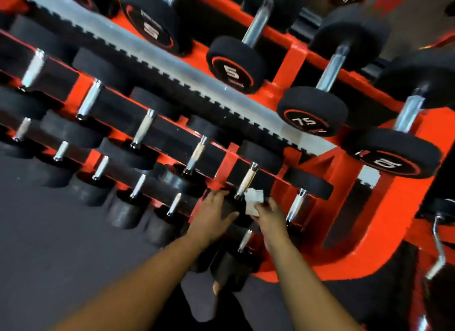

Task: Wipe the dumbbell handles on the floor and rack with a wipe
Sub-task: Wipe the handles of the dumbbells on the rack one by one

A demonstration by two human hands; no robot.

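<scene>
Right hand [267, 213] pinches the wipe [253, 200] in curled fingers, right at the near end of a middle-shelf handle [247, 180]. Left hand [213, 213] cups that dumbbell's black head [232, 211]. The risk: the head could roll off the rack [384, 207] if the steadying hand slips, or the small wad skips part of the knurling.

Single head-worn view, tilted, close above the red rack [293, 60], facing down and forward.
</scene>
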